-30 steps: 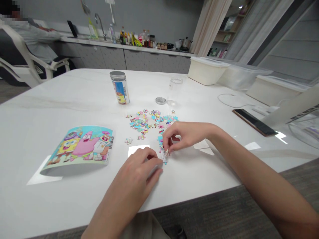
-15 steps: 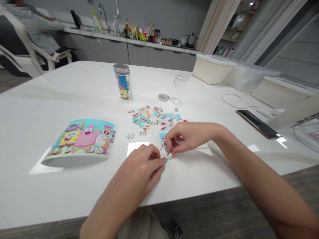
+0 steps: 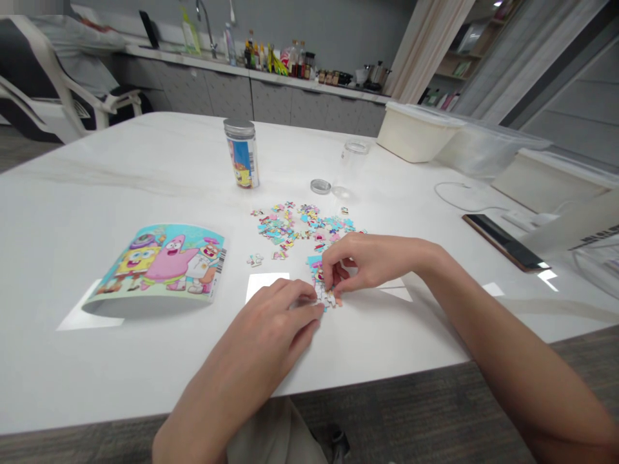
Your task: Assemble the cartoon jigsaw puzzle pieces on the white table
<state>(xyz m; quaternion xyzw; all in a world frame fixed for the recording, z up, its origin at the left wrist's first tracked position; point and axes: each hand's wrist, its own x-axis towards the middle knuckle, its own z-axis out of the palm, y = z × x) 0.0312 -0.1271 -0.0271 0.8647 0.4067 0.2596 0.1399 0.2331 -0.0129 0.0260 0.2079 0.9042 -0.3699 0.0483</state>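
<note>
A small joined patch of puzzle pieces (image 3: pixel 327 298) lies near the table's front edge, partly hidden by my fingers. My left hand (image 3: pixel 278 316) rests at its left side, fingers curled and fingertips touching its edge. From the right, my right hand (image 3: pixel 355 263) bends over the patch with thumb and fingers closed on a piece against it. Loose puzzle pieces (image 3: pixel 278 227) are spread in a heap behind the hands, and a few lie apart at its left (image 3: pixel 255 260). A curved picture sheet (image 3: pixel 169 264) with cartoon figures lies to the left.
Behind the heap stand a labelled jar with a metal lid (image 3: pixel 242 154), a clear open jar (image 3: pixel 354 167) and a loose lid (image 3: pixel 320 187). A phone (image 3: pixel 505 243), a cable and plastic boxes (image 3: pixel 416 132) are at the right. A person sits back left.
The view has shifted slightly. Both hands stay at the patch, with only small finger movements; the left fingertips sit slightly closer to the right hand.
</note>
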